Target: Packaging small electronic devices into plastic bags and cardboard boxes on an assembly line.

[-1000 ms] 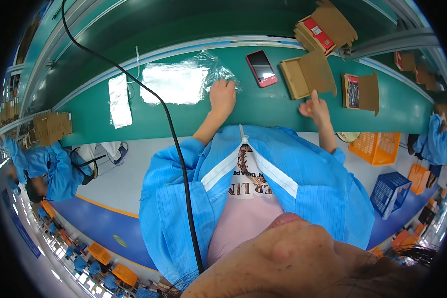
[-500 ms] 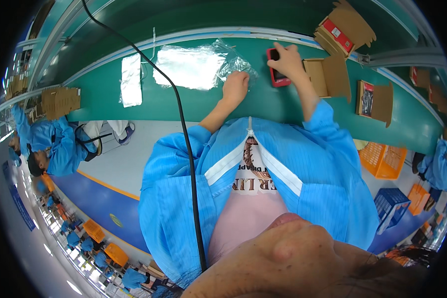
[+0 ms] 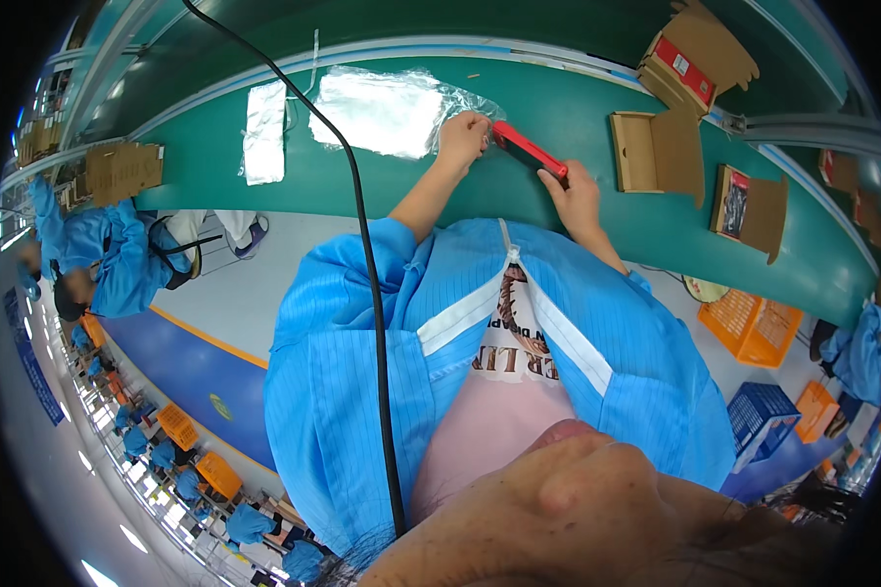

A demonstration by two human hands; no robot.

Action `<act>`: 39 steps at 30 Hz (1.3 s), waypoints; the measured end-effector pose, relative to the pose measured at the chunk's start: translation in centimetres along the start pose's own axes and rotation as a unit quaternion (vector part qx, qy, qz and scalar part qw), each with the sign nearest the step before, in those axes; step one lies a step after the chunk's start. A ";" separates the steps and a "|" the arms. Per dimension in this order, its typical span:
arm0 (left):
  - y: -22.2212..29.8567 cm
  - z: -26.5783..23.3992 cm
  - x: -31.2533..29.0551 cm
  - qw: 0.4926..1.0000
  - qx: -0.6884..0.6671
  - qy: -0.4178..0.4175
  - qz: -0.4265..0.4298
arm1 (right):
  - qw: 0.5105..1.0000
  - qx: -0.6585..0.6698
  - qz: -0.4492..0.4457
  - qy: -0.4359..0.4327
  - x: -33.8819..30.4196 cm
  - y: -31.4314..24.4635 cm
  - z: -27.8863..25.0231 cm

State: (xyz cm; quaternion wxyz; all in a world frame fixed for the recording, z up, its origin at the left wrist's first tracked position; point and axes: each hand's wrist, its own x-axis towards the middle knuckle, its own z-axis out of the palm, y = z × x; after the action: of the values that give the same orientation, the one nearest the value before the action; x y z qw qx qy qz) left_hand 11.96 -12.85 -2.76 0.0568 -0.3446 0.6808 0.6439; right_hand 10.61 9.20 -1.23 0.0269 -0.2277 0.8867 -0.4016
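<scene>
Presently the right hand (image 3: 578, 201) grips the red device (image 3: 531, 150) by one end, so it could slip onto the worktop (image 3: 558, 93); whether the left hand (image 3: 462, 138), curled beside clear bags (image 3: 380, 110), holds anything, I cannot tell.

Free green bench (image 3: 582, 112) between red phone (image 3: 531, 151) and open box (image 3: 637, 149), black cable (image 3: 350, 161) crossing left

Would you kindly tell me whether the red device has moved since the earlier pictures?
Yes: the red device has moved left, farther from the nearest open cardboard box, and is now held in the right hand.
</scene>
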 end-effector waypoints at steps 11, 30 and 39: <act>4.6 2.3 -6.3 0.796 0.338 0.111 0.489 | 0.806 0.509 0.283 -0.103 1.5 -5.8 -2.8; 13.5 7.9 -10.6 0.920 0.020 -0.083 0.383 | 0.935 0.285 0.111 0.182 3.2 -2.2 -3.3; 10.8 6.7 -5.5 0.922 0.148 -0.331 0.136 | 0.814 0.529 0.234 0.055 4.1 -0.6 -9.1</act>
State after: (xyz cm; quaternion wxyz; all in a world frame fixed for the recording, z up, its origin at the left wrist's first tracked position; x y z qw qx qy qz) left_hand 7.76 -5.24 8.06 0.2411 -0.0040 0.7509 0.6148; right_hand 5.08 13.54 5.90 0.1871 0.0586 0.5638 -0.8023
